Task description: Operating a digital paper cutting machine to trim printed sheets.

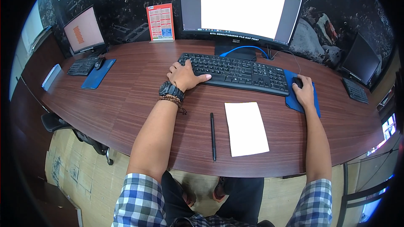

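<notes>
My left hand (pixel 184 76) rests on the left end of a black keyboard (pixel 235 71), fingers spread over the keys and thumb stretched along the lower edge. A black watch (pixel 171 90) and beaded bracelets are on that wrist. At the keyboard's right end, my right hand (pixel 305 92) is wrapped over a black mouse (pixel 298 82) on a blue mouse pad (pixel 293 102). Between my forearms lie a blank white sheet of paper (pixel 246 129) and, left of it, a slim black pen (pixel 213 137). Behind the keyboard stands a large monitor (pixel 242 4) showing a mostly white page.
A red-framed desk calendar (pixel 161 22) stands left of the monitor. Farther left are a second monitor (pixel 83 30), another keyboard (pixel 83 66) and a blue pad (pixel 98 75). A dark screen (pixel 360 59) stands at the right. A black chair (pixel 80 134) is beside the desk's left edge.
</notes>
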`<state>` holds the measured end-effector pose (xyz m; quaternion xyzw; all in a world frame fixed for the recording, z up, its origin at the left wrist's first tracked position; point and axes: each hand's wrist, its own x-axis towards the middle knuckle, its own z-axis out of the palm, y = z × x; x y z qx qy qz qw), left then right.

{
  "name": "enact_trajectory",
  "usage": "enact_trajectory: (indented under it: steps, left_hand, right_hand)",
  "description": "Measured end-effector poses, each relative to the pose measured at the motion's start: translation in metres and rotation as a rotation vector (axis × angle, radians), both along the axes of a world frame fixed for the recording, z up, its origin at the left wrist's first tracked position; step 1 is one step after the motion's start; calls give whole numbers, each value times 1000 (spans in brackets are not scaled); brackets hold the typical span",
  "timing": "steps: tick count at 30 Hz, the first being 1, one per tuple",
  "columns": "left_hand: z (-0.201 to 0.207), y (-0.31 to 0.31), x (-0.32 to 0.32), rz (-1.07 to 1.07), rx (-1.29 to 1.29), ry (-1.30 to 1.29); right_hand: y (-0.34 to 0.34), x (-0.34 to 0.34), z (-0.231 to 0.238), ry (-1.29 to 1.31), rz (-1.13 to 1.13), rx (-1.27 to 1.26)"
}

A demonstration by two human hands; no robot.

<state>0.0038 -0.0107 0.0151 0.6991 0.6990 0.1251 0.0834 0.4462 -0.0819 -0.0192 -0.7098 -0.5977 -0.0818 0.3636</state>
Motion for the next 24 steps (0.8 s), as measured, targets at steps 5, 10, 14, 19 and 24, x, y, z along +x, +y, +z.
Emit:
enact_trajectory:
  steps: [5,10,14,19,24]
  left_hand:
    - [2,-1,1,-6,1,3]
    - [2,-2,0,-6,0,-3]
    - [1,-1,0,-5,6,0]
    - [1,-1,1,-13,-4,-1]
    - [0,-1,0,-13,7,5]
  right_hand:
    - [0,1,0,12,5,3]
    - [1,0,-1,1,14,18]
    - [1,1,-2,-5,15,17]
    - [1,3,-2,-10,12,24]
    - [2,2,-3,-11,13,22]
